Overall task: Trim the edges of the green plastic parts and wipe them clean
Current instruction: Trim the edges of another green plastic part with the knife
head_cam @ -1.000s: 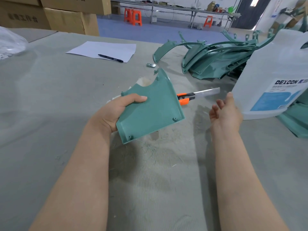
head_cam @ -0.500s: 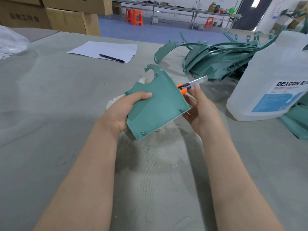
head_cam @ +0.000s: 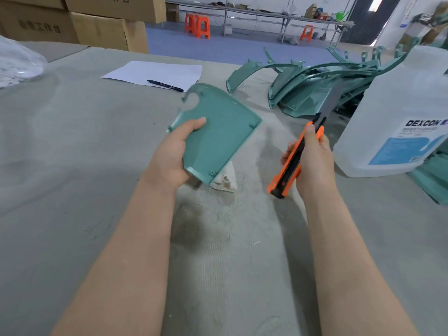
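Fuzzy grey table (head_cam: 72,190); left hand (head_cam: 169,156) grips glossy (curved) green part (head_cam: 218,132).

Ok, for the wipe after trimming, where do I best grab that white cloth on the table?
Probably pinch the white cloth at its bunched end that pokes out beside the near corner of the green part, coming from above on the right. The rest lies hidden behind the part that the left hand holds. The right hand grips the utility knife, so free it first.
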Tool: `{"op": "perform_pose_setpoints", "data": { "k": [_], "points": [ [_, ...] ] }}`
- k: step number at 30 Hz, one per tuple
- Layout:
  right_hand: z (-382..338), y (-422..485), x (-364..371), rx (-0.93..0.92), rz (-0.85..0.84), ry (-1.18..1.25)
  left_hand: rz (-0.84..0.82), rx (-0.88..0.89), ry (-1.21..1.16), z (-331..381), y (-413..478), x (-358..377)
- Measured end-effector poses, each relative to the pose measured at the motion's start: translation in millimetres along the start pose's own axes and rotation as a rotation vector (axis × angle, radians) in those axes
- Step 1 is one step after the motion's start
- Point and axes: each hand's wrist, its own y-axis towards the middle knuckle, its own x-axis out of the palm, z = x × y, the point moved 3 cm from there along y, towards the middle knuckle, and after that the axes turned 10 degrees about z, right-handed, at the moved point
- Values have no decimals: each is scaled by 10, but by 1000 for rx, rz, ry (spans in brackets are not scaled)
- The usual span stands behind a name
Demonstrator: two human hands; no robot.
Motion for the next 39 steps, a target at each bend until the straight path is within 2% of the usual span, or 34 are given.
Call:
{"op": "perform_pose_setpoints", "data": {
  "k": [2, 4, 7, 9, 22, 39],
  "points": [
    [9, -70, 42, 3, -120, -141, 103, 109, -35, 18, 40, -18],
    [35, -130, 104, -118, -213, -372, 167, 190, -48, 35, 58, -42],
    [46, -155, 136, -328, -217, -558, 191, 229, -60, 55, 60, -61],
    [42, -146, 123, -392, -194, -597, 186, 233, -68, 59, 56, -57],
    [50, -157, 129, -420, -241, -653, 129, 224, -67, 54, 12, 3],
    [11, -228, 124, -340, -285, -544, 65, 192, -48, 57, 15, -47]
  ]
}}
